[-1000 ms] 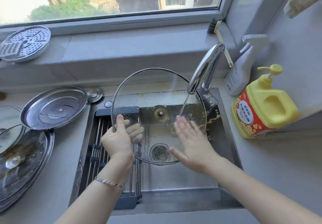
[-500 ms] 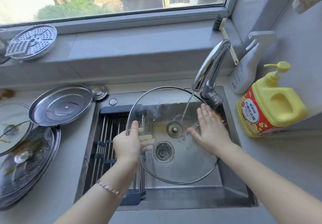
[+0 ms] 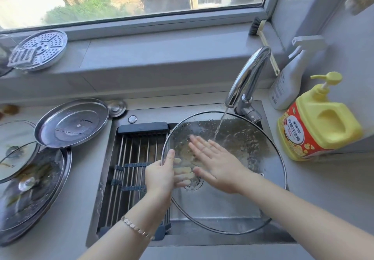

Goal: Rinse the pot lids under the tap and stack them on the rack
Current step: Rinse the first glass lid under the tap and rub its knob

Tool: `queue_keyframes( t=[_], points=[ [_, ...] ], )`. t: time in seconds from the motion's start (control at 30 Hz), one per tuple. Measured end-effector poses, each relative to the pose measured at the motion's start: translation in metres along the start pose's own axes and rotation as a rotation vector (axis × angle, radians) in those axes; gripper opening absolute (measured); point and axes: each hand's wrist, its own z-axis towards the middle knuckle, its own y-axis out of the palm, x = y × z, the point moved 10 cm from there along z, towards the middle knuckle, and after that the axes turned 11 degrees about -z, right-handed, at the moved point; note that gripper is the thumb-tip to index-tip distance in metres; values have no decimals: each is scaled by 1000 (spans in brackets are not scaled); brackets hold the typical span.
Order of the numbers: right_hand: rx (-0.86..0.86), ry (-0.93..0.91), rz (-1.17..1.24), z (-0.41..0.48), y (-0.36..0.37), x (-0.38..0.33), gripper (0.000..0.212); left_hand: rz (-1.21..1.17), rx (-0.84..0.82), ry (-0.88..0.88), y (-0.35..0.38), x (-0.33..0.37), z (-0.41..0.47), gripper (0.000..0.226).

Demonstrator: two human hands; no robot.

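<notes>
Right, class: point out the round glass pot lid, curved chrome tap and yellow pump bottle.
round glass pot lid point(image 3: 253, 158), head view, wet pane
curved chrome tap point(image 3: 250, 73), head view, spout arch
yellow pump bottle point(image 3: 332, 126), head view, body

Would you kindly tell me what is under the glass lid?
Through the lid show the left hand's fingers, part of the drain and the sink floor; the right hand hides the rest.

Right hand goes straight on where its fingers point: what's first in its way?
The right hand lies flat on the large round glass pot lid, fingers aimed up-left. It would probably reach the lid's metal rim first, then the dark end bar of the steel sink rack; depth unclear.
</notes>
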Motion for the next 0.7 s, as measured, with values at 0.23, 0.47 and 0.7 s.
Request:
queue_keyframes(
  t=[0.23, 0.47, 0.7],
  points=[
    [38, 18, 35, 20, -8, -19, 73, 20, 14, 22, 8, 2, -3, 35],
    [27, 240, 16, 26, -7, 33, 80, 52, 1, -2, 6, 2, -1, 51],
    [48, 244, -29, 24, -9, 44, 82, 56, -25, -18, 8, 0, 1, 51]
  ],
)
